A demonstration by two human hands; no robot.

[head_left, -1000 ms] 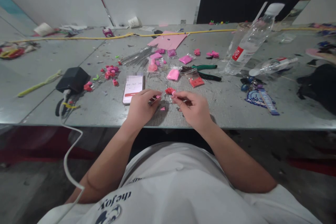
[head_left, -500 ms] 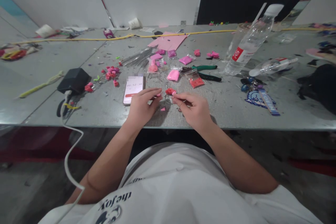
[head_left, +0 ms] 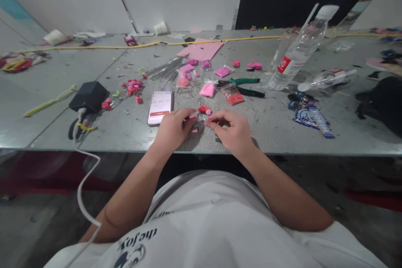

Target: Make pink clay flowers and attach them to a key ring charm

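Note:
Pinched fingers of my left hand point(head_left: 177, 127) hold a small pink piece point(head_left: 192, 116) above the table, just right of the phone point(head_left: 160, 106). My right hand point(head_left: 231, 129) has its thumb and index finger pressed together; what they grip, perhaps a thin wire, is too small to make out. Between the hands lie red and pink clay pieces point(head_left: 204, 109), close to both sets of fingertips. A small pink scrap point(head_left: 195, 130) is on the table below them. Beyond are a pink clay packet point(head_left: 207, 89) and a red packet point(head_left: 234, 95).
Green-handled pliers point(head_left: 251, 92) lie behind the packets. A bottle point(head_left: 293, 56) and a cup stand at the right, near a blue-and-white piece point(head_left: 306, 118). Red and pink clay flowers point(head_left: 133, 87) and a black adapter point(head_left: 88, 97) with a white cable are at the left.
My right fingertips have moved slightly down and away from the red and pink pieces. The pink piece in my left fingers now shows more, a little lower.

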